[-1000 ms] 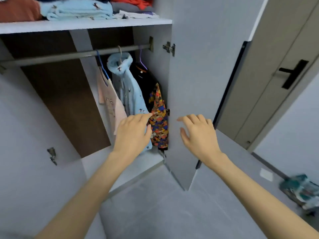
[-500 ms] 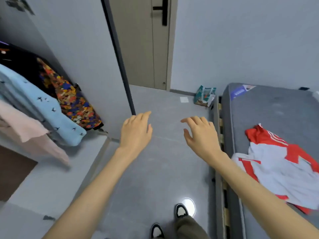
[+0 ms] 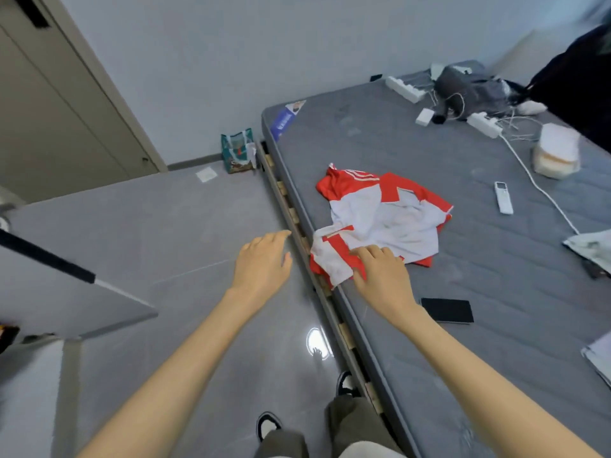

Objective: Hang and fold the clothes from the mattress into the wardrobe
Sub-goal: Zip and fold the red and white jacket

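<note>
Head view | crumpled red-and-white fabric jersey (image 3: 380, 216) lay at near edge of grey mattress (image 3: 396, 143), within reach | right hand (image 3: 383, 279) grip: fingers bent onto hem, pinch unclear | left hand (image 3: 261, 262) grip spread, free beside, likely to assist

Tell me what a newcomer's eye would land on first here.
The red and white shirt stands out most, crumpled near the left edge of the grey mattress, with the right hand touching its near corner. The left hand hangs open over the floor beside the mattress. A black phone lies just right of the right wrist, and a white remote lies beyond it, right of the shirt.
</note>
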Demonstrator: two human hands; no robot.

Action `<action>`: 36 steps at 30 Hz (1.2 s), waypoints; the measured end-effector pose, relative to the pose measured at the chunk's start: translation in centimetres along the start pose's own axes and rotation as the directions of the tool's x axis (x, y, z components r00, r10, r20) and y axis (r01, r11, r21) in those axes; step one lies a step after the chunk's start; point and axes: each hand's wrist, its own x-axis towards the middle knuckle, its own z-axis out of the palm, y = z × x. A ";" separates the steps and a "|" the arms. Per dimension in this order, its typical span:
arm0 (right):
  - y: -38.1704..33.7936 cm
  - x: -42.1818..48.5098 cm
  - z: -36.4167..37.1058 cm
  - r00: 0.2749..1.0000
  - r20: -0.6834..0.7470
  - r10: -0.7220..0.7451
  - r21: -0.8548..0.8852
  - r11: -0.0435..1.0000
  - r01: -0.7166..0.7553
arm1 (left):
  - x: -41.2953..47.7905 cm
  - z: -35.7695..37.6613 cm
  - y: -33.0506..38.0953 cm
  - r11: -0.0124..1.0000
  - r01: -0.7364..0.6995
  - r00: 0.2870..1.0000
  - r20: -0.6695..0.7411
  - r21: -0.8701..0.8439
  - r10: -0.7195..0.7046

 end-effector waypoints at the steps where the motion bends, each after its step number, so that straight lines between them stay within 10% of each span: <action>1: 1.8 0.3 0.2 0.999 0.015 0.029 0.004 1.000 -0.029 | 1.2 0.8 1.3 1.000 -0.016 1.000 0.018 0.000 0.016; 20: 19.1 17.8 6.4 0.919 0.184 0.347 -0.047 0.938 -0.345 | 25.5 13.9 7.3 0.984 -0.169 0.950 0.274 0.051 0.149; 36: 22.8 34.0 21.0 0.738 0.292 0.609 0.004 0.770 -0.638 | 46.7 30.0 4.1 0.950 -0.310 0.773 0.570 -0.040 0.277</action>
